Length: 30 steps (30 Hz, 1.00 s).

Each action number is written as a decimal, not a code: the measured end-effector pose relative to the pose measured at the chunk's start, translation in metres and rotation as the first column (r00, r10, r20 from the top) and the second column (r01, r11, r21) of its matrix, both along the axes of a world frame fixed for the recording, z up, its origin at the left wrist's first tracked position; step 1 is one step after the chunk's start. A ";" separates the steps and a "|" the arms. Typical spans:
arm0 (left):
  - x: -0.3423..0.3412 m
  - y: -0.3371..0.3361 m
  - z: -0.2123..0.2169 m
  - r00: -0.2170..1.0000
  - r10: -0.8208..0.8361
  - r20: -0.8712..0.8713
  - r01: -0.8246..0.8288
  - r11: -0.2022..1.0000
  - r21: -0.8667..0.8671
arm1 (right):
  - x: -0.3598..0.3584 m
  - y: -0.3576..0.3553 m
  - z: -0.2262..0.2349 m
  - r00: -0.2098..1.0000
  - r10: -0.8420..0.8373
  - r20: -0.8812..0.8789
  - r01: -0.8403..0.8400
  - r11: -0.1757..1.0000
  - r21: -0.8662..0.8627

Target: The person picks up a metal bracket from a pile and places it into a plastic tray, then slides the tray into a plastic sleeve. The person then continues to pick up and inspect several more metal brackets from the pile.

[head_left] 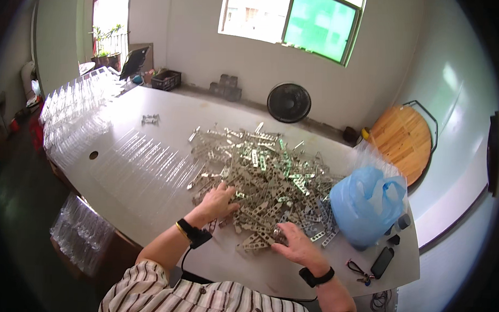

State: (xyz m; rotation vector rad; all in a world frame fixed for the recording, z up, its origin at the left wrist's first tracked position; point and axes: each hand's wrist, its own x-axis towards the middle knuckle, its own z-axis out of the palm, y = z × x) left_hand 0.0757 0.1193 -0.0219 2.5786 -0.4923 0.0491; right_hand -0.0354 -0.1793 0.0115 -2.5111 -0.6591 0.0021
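Touching heaped metal parts [265,181] on pale table [174,112]: left hand [217,203] at near left edge of heap, thumb and fingers spread, palm down. Right hand [298,247] at near edge, thumb and fingers curled about few metal parts; cannot tell if gripped. Blue bag [360,209] just right of heap. Clear trays [150,161] left of it. Black fan [289,102] beyond. Keys [364,280] near right corner.

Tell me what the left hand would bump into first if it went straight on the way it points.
The left hand would likely meet the heaped metal parts just ahead; depth is unclear, so they may be touching.
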 end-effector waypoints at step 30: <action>-0.010 0.000 -0.005 0.997 -0.022 0.076 0.030 0.994 -0.105 | 0.083 0.064 -0.036 0.968 -0.127 0.217 0.181 0.952 -0.248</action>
